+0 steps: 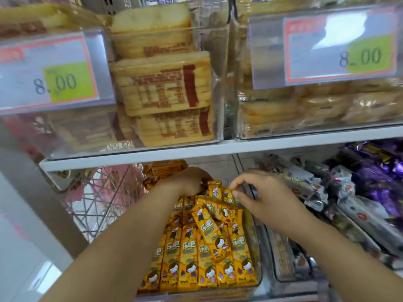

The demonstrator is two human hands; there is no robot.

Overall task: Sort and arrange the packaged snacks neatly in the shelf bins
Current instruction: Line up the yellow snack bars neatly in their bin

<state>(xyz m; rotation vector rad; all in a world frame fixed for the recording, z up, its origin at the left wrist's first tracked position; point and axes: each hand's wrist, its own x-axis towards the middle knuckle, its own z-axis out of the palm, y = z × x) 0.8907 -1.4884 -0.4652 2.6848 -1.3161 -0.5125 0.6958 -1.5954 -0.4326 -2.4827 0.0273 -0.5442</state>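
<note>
Clear shelf bin [258, 253], glossy oblong packets [189, 253]

8.00 on the left price tag [54, 75], 8.00 on the right price tag [342, 49], 乐吧 on the yellow snack packets [189, 253]

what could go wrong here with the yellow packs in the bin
The right hand pinches an upright pack only by its top edge, so it may slip. The loose yellow pack lies slanted across the neat rows; a nudge could push it further askew.
</note>
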